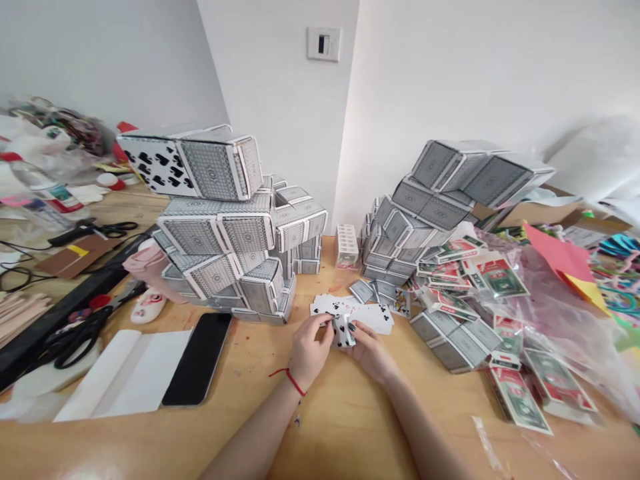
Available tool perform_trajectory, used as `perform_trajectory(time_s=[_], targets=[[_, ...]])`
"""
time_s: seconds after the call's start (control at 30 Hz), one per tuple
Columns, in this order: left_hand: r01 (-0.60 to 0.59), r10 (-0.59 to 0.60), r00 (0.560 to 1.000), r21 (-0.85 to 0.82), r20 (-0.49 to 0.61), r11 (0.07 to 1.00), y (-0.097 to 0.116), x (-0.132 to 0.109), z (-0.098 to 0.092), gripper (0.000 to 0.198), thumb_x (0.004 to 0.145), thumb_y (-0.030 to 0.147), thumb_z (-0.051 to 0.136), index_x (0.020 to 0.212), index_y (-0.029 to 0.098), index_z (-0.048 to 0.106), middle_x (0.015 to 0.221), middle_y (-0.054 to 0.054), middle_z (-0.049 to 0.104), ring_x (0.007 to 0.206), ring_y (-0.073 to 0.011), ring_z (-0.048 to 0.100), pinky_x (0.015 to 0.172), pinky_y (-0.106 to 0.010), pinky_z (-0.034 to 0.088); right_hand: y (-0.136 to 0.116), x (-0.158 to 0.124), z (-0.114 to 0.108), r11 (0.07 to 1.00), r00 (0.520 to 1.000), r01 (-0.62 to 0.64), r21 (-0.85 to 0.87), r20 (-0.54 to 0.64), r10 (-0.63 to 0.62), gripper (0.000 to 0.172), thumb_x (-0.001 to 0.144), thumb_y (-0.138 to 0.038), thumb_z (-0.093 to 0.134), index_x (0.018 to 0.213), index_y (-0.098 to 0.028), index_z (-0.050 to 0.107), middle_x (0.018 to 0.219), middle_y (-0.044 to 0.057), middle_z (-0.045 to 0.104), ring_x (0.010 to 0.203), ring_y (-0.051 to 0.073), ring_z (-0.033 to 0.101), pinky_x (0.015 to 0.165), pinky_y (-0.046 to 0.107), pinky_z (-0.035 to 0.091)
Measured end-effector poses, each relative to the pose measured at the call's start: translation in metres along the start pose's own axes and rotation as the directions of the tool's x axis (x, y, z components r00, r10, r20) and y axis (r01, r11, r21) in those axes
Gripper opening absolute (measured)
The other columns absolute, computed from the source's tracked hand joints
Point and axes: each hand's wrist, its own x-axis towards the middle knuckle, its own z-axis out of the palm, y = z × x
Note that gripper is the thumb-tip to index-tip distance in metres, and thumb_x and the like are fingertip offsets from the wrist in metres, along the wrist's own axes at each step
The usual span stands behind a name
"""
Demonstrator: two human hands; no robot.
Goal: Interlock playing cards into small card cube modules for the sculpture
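Between my two hands is a playing card (pixel 343 331) with black spades, its sides looking bent. My left hand (pixel 311 347), with a red string round the wrist, pinches the card's left upper edge. From the right, my right hand (pixel 371 352) grips the other edge, thumb on the face. Just behind them several loose cards (pixel 376 318) lie fanned face up on the wooden table. Some folded grey-backed cards (pixel 373 291) lie a little farther back. Part of the held card is covered by my fingers.
Tall stacks of boxes folded from cards stand left (pixel 245 227) and right (pixel 420 200). A black phone (pixel 198 359), white paper (pixel 135 370) and black scissors (pixel 75 333) lie left. Red-green card packs (pixel 520 397) and a card block (pixel 456 340) are at right.
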Motion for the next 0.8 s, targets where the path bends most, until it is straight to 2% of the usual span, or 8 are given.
perform_trajectory(time_s=[0.17, 0.33, 0.47, 0.57, 0.67, 0.8], targets=[[0.076, -0.086, 0.991, -0.092, -0.103, 0.993, -0.009, 0.002, -0.001, 0.026, 0.084, 0.023, 0.047, 0.108, 0.018, 0.056, 0.099, -0.01, 0.063, 0.087, -0.0164, 0.063, 0.074, -0.028, 0.055, -0.003, 0.002, -0.006, 0.998, 0.995, 0.056, -0.004, -0.085, -0.056, 0.032, 0.069, -0.036, 0.069, 0.097, -0.022, 0.061, 0.102, 0.006, 0.065, 0.091, 0.022, 0.061, 0.083, 0.042, 0.048], [0.051, -0.064, 0.993, -0.124, -0.104, 0.991, -0.01, 0.0, 0.001, 0.026, 0.084, 0.022, 0.046, 0.108, 0.018, 0.055, 0.103, -0.01, 0.058, 0.09, -0.0158, 0.061, 0.071, -0.026, 0.056, -0.003, 0.0, -0.004, 0.998, 0.998, 0.036, -0.044, -0.048, -0.038, 0.039, 0.069, -0.039, 0.068, 0.103, -0.022, 0.059, 0.1, 0.007, 0.066, 0.087, 0.023, 0.063, 0.077, 0.042, 0.051], [-0.032, 0.032, 0.999, -0.088, 0.001, 0.996, 0.001, -0.004, 0.001, 0.019, 0.08, 0.018, 0.05, 0.098, 0.017, 0.055, 0.093, -0.008, 0.061, 0.088, -0.0157, 0.061, 0.075, -0.028, 0.054, -0.001, 0.001, -0.002, 0.993, 0.993, 0.096, -0.067, -0.065, -0.101, 0.036, 0.07, -0.039, 0.068, 0.1, -0.02, 0.062, 0.101, 0.009, 0.065, 0.087, 0.024, 0.063, 0.075, 0.04, 0.051], [-0.113, 0.127, 0.98, -0.094, 0.151, 0.989, 0.009, -0.004, -0.002, 0.014, 0.078, 0.019, 0.054, 0.091, 0.018, 0.055, 0.091, -0.007, 0.063, 0.09, -0.0174, 0.06, 0.081, -0.032, 0.051, -0.002, 0.002, -0.005, 0.984, 0.979, 0.146, -0.099, -0.131, -0.159, 0.04, 0.067, -0.038, 0.071, 0.102, -0.021, 0.061, 0.104, 0.009, 0.065, 0.09, 0.025, 0.062, 0.076, 0.039, 0.05], [-0.139, 0.167, 0.95, -0.12, 0.263, 0.983, 0.014, -0.001, -0.006, 0.01, 0.075, 0.02, 0.058, 0.085, 0.019, 0.055, 0.104, -0.01, 0.061, 0.1, -0.0201, 0.057, 0.087, -0.036, 0.048, -0.004, 0.001, -0.007, 0.979, 0.979, 0.127, -0.161, -0.137, -0.15, 0.048, 0.065, -0.037, 0.073, 0.109, -0.023, 0.059, 0.108, 0.008, 0.063, 0.093, 0.025, 0.06, 0.076, 0.038, 0.05], [-0.153, 0.187, 0.919, -0.124, 0.347, 0.98, 0.016, 0.003, -0.011, 0.01, 0.075, 0.019, 0.059, 0.084, 0.02, 0.056, 0.122, -0.011, 0.052, 0.112, -0.0218, 0.051, 0.094, -0.038, 0.044, -0.004, 0.0, -0.009, 0.955, 0.984, 0.126, -0.27, -0.092, -0.156, 0.054, 0.063, -0.035, 0.075, 0.113, -0.026, 0.058, 0.108, 0.006, 0.064, 0.092, 0.023, 0.06, 0.077, 0.036, 0.049]])
